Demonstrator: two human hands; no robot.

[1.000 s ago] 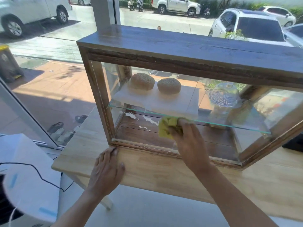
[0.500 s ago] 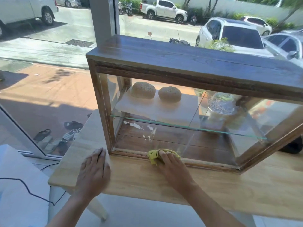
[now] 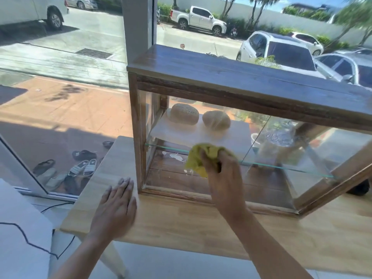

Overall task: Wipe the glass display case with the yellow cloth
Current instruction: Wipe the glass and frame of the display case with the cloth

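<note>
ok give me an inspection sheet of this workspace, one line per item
surface: light wooden table, bare in front of the case
job's things: wood-framed glass display case on the table; yellow cloth bunched against its front glass
clutter: two bread loaves on the glass shelf, glass jar further right inside
hands: right hand grips the cloth; left hand flat on the table
cables: black cable on the white surface at left
surroundings: window, sandals and parked cars outside

the display case [image 3: 241, 81] stands on the table [image 3: 181, 224], before the window [image 3: 60, 57]; two buns [image 3: 184, 114] lie side by side on its inner shelf [image 3: 231, 137], left of a jar [image 3: 277, 141]. the right hand [image 3: 223, 178] presses the cloth [image 3: 199, 158] on the front glass; the left hand [image 3: 116, 208] lies flat on the table, left of the case.
</note>
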